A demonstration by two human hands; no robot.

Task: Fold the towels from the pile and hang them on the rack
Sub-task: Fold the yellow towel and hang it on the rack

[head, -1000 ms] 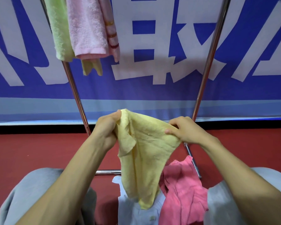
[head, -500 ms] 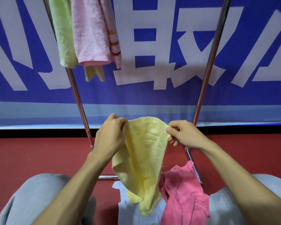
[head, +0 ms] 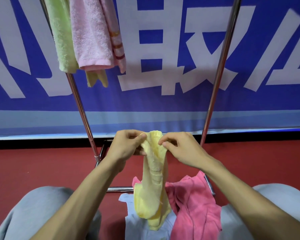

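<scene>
A pale yellow towel (head: 152, 184) hangs doubled in front of me, its top edge bunched between both hands. My left hand (head: 126, 146) pinches the top on the left and my right hand (head: 182, 148) pinches it on the right, the two hands almost touching. The towel's lower end rests on the pile between my knees: a pink towel (head: 196, 205) and a light blue towel (head: 139, 224). The metal rack (head: 80, 108) stands just beyond, with a green towel (head: 61, 35), a light pink towel (head: 92, 33) and a yellow towel (head: 97, 79) hung at upper left.
The rack's right pole (head: 220, 70) rises at the right, and its base bar (head: 119, 189) lies on the red floor (head: 33, 167). A blue banner with white characters (head: 163, 54) fills the background. My grey-trousered knees (head: 29, 212) frame the pile.
My hands have come together, bringing the yellow towel's two top corners close so it now hangs narrow and doubled. The view has tilted down a little.
</scene>
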